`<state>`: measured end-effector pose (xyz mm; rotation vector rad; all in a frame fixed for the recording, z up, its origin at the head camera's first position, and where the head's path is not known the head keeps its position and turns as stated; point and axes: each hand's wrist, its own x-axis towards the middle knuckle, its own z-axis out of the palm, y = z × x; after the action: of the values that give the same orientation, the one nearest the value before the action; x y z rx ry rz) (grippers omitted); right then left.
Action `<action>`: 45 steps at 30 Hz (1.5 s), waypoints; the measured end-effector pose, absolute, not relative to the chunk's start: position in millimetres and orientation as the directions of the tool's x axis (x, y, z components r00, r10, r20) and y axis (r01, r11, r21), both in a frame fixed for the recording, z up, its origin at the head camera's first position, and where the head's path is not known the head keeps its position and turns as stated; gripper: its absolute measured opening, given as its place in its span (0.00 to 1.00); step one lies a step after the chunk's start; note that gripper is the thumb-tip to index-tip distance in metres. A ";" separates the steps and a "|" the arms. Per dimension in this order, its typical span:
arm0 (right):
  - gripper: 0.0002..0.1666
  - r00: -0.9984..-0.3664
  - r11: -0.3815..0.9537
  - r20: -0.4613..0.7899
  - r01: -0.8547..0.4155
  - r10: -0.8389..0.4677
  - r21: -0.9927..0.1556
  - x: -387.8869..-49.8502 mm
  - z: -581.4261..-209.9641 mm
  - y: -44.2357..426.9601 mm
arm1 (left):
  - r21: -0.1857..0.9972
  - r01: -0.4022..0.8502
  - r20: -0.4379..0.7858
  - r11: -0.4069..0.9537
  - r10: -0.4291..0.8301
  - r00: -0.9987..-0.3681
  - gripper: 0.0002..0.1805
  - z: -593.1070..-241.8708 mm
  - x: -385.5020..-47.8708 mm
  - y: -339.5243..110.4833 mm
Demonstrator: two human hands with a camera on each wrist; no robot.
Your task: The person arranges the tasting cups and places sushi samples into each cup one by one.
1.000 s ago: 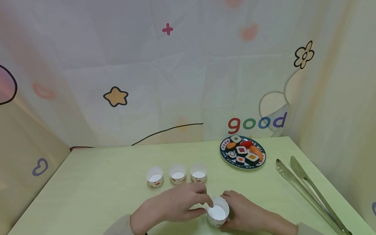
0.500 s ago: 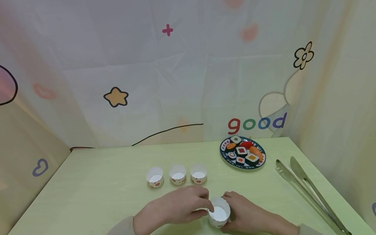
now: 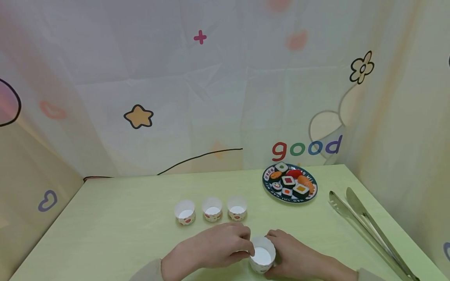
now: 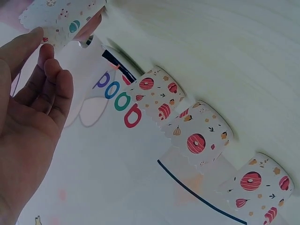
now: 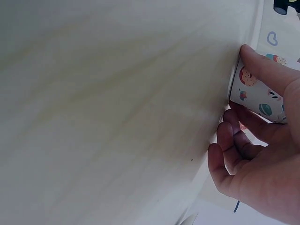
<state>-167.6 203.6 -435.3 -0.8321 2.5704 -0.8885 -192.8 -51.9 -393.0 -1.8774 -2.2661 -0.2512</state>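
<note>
A white paper baking cup (image 3: 262,255) with a scalloped rim stands upright near the table's front, its inside bare. My left hand (image 3: 218,246) pinches its rim on the left side between thumb and index finger, and the other fingers curl loosely. From the right, my right hand (image 3: 297,255) holds the same cup low on its wall, thumb and index finger around it. Printed doughnuts and sweets show on the cup's wall (image 5: 265,101) in the right wrist view. Behind my hands, three matching cups stand in a row: left (image 3: 184,214), middle (image 3: 212,212) and right (image 3: 237,210).
A dark-rimmed round plate (image 3: 293,200) bearing several sushi pieces sits at the back right. Long metal tongs (image 3: 356,201) lie along the table's right side. A printed curtain (image 3: 211,97) hangs behind the pale green table (image 3: 123,218).
The left index finger has drawn in against the thumb at the cup's rim. The cup and both hands have shifted only very slightly; the right hand keeps its hold.
</note>
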 end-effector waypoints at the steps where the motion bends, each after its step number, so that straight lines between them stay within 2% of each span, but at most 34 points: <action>1: 0.31 -0.789 0.643 -0.088 -0.424 -0.608 -0.638 -167.6 -435.6 203.6 | 0.008 0.983 0.249 0.184 0.952 -0.180 0.02 -393.2 -192.8 -51.8; 9: 0.31 -0.796 0.655 -0.123 -0.388 -0.593 -0.649 -167.5 -435.2 203.7 | 0.024 0.981 0.236 0.191 0.953 -0.191 0.02 -392.9 -191.9 -51.3; 31: 0.31 -0.795 0.630 -0.102 -0.387 -0.598 -0.674 -166.8 -434.5 203.2 | 0.028 0.984 0.262 0.176 0.949 -0.177 0.02 -390.2 -192.1 -53.6; 40: 0.32 -0.797 0.618 -0.117 -0.357 -0.593 -0.700 -166.7 -434.0 203.1 | 0.004 0.990 0.330 0.139 0.934 -0.133 0.02 -388.7 -192.4 -55.5; 45: 0.35 -0.799 0.608 -0.141 -0.316 -0.585 -0.728 -166.3 -433.9 203.3 | -0.003 0.990 0.350 0.141 0.927 -0.131 0.03 -386.5 -191.5 -56.4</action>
<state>-166.3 203.3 -433.9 -0.7232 2.4706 -1.0165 -191.5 -56.4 -386.5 -1.8688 -2.1528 -0.3349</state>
